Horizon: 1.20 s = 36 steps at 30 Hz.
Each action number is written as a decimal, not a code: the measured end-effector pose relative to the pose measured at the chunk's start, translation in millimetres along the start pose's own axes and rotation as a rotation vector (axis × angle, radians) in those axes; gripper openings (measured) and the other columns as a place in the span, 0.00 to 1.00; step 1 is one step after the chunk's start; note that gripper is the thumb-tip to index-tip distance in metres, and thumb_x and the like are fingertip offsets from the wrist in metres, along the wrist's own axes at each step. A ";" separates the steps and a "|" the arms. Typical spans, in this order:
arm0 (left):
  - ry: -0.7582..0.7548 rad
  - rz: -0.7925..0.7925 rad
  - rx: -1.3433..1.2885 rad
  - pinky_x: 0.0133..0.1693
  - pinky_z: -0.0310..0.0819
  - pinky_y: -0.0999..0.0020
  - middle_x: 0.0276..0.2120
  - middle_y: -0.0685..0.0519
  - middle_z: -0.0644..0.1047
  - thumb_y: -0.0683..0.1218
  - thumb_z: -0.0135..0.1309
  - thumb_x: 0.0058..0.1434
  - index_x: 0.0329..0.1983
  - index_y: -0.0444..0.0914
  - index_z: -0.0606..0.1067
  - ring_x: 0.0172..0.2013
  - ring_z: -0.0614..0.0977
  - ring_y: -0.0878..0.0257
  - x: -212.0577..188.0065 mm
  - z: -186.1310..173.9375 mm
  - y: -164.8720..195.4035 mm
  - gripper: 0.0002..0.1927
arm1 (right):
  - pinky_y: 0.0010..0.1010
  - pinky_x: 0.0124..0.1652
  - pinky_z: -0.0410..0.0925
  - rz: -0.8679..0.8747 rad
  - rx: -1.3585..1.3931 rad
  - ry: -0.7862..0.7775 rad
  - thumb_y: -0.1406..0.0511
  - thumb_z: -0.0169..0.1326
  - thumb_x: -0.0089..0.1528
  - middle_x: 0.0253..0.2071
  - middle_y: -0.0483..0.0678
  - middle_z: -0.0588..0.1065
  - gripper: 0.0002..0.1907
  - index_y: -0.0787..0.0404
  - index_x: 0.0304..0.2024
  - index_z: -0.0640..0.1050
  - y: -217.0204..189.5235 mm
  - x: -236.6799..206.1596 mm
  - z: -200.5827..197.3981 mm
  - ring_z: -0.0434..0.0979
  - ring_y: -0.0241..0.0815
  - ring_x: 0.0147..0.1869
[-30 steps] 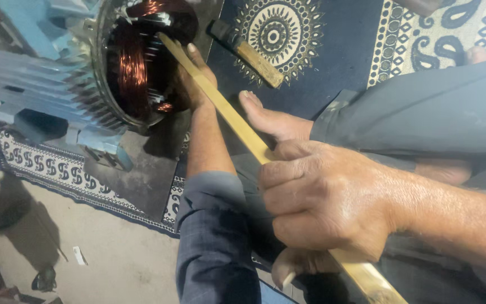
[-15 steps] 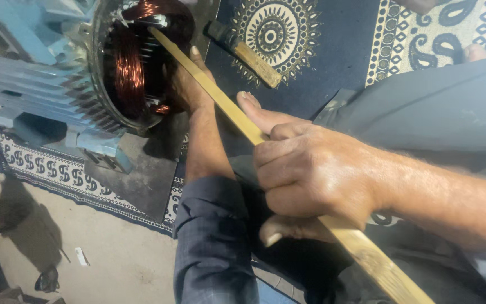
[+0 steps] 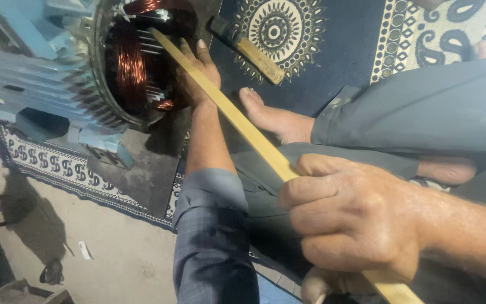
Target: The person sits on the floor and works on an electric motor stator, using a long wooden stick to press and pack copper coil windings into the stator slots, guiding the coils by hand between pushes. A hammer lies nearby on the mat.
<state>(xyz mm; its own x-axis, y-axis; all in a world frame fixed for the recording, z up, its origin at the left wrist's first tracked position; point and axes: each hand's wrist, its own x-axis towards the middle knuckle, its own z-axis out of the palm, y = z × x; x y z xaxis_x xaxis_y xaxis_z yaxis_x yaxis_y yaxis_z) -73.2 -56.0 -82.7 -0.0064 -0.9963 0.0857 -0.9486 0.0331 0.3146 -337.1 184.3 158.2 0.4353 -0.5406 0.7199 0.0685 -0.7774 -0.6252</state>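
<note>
A blue finned motor housing (image 3: 35, 73) lies on its side at the upper left, its open end showing copper windings (image 3: 131, 67). My right hand (image 3: 350, 219) is closed around a long flat wooden stick (image 3: 237, 118) whose far tip reaches into the windings. My left hand (image 3: 195, 73) rests at the rim of the housing's opening, fingers against the windings, partly under the stick. What the left fingers grip is hidden.
A hammer with a wooden handle (image 3: 254, 53) lies on the dark patterned rug (image 3: 333, 62) beyond the motor. My bare foot (image 3: 277, 118) and grey trouser leg (image 3: 423, 107) lie across the rug. Bare concrete floor (image 3: 102, 253) shows at the lower left.
The stick's tip has slid left and deeper into the windings, and my right hand has shifted along it. The left hand stays at the housing's rim.
</note>
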 end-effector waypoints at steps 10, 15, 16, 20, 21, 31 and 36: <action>0.048 0.067 -0.108 0.63 0.68 0.52 0.61 0.34 0.74 0.63 0.39 0.75 0.70 0.35 0.66 0.61 0.76 0.40 4.1 6.8 -13.1 0.33 | 0.59 0.46 0.62 0.038 -0.049 0.040 0.55 0.59 0.59 0.33 0.49 0.72 0.18 0.62 0.25 0.73 79.3 31.0 49.9 0.76 0.51 0.46; 0.071 0.029 -0.096 0.61 0.68 0.53 0.61 0.37 0.75 0.64 0.39 0.73 0.70 0.36 0.66 0.60 0.77 0.41 1.2 -12.2 -3.5 0.33 | 0.58 0.52 0.68 0.054 -0.044 0.003 0.55 0.61 0.61 0.35 0.50 0.74 0.21 0.62 0.23 0.72 72.8 34.0 44.3 0.76 0.52 0.49; 0.079 0.020 -0.109 0.61 0.68 0.53 0.61 0.37 0.75 0.64 0.39 0.72 0.69 0.37 0.66 0.60 0.77 0.42 -0.5 -15.6 -1.1 0.33 | 0.61 0.51 0.67 0.055 -0.065 -0.015 0.55 0.62 0.59 0.30 0.49 0.72 0.22 0.61 0.19 0.71 67.9 30.4 40.6 0.75 0.52 0.44; 0.092 -0.017 -0.128 0.60 0.68 0.54 0.60 0.40 0.76 0.64 0.39 0.71 0.69 0.38 0.66 0.59 0.78 0.43 -5.1 -23.9 9.8 0.33 | 0.65 0.56 0.65 0.072 -0.040 0.021 0.58 0.64 0.59 0.23 0.48 0.67 0.23 0.60 0.16 0.69 49.4 8.6 26.9 0.74 0.49 0.35; 0.077 -0.032 -0.081 0.59 0.68 0.54 0.60 0.40 0.76 0.65 0.39 0.70 0.69 0.38 0.66 0.59 0.78 0.44 -5.3 -25.9 11.7 0.33 | 0.58 0.51 0.66 0.087 -0.025 0.017 0.58 0.64 0.60 0.23 0.47 0.68 0.23 0.60 0.17 0.69 45.8 3.9 24.7 0.74 0.49 0.36; 0.098 0.165 0.106 0.69 0.60 0.48 0.55 0.44 0.81 0.58 0.40 0.78 0.57 0.41 0.77 0.62 0.76 0.43 -4.8 -24.3 17.7 0.22 | 0.41 0.32 0.60 0.142 0.032 -0.055 0.60 0.65 0.57 0.24 0.45 0.66 0.21 0.58 0.18 0.68 12.3 -26.5 0.1 0.74 0.48 0.35; 0.032 0.001 -0.130 0.58 0.68 0.50 0.57 0.38 0.76 0.57 0.41 0.72 0.64 0.38 0.71 0.57 0.77 0.40 2.7 -12.9 15.0 0.25 | 0.41 0.31 0.58 0.059 0.038 -0.065 0.58 0.62 0.48 0.25 0.46 0.66 0.16 0.59 0.22 0.70 -1.2 -18.9 7.8 0.73 0.49 0.35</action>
<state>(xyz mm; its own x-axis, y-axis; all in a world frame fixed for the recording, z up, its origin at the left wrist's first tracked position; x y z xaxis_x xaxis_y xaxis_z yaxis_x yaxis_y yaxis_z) -83.3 -57.1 -65.5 0.0050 -0.9933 0.1150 -0.8995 0.0458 0.4345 -338.5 198.0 143.0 0.4970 -0.5618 0.6613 0.0744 -0.7317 -0.6775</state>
